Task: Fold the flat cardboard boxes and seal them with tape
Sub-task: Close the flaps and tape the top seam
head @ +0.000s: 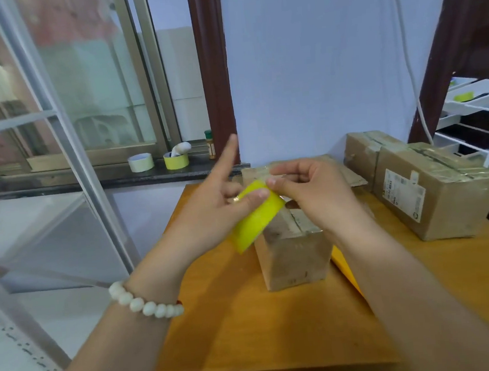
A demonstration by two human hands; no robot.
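Left hand (218, 208) grips yellow tape roll (258, 218), thumb across its outer face, index finger straight. Roll tilted, long axis rising from left palm toward right hand (309, 194), which pinches its upper edge. Small cardboard box (293, 252) sits beneath both hands on table (249, 327).

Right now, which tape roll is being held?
The yellow-green tape roll gripped by the left hand; the white roll and the other yellow-green roll sit on the windowsill.
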